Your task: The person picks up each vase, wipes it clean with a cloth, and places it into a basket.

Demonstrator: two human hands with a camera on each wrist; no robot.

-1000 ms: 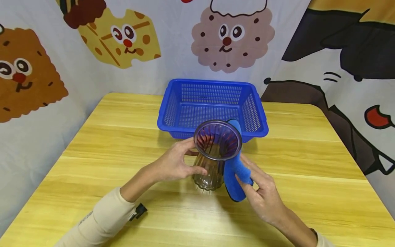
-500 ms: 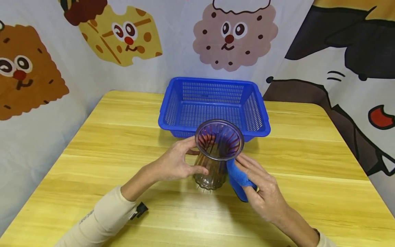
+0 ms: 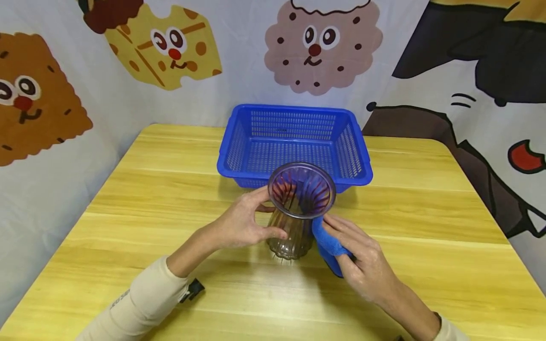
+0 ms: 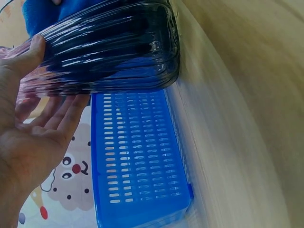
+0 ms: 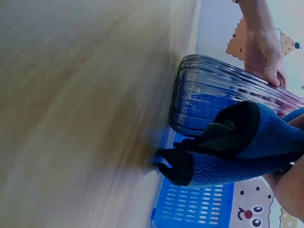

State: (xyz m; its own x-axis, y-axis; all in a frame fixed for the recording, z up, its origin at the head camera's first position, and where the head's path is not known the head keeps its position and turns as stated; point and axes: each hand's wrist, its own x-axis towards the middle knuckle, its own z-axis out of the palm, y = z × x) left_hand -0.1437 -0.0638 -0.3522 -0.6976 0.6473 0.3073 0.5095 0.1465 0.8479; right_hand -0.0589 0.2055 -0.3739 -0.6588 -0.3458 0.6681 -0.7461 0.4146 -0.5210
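Note:
A ribbed clear glass vase (image 3: 292, 239) with a purple-tinted flared rim is held upright at the table's middle. My left hand (image 3: 241, 220) grips its left side, thumb in front and fingers behind. On the other side, my right hand (image 3: 364, 263) holds a folded blue cloth (image 3: 329, 244) against the vase below the rim. Dark edging shows along the folds of the cloth (image 5: 228, 168) in the right wrist view. The ribbed base of the vase (image 4: 118, 52) is close to the tabletop; I cannot tell whether they touch.
Behind the vase stands a blue perforated plastic basket (image 3: 230, 142) with nothing visible inside. Everything is on a yellow wood-grain table (image 3: 162, 189). A cartoon-printed curtain (image 3: 243, 52) hangs along the table's back and sides. A black piece (image 3: 195, 290) sticks out by the left sleeve.
My right hand has shifted up and inward, and the cloth's upper part that showed beside the rim is out of sight. The left hand and the vase have stayed nearly still.

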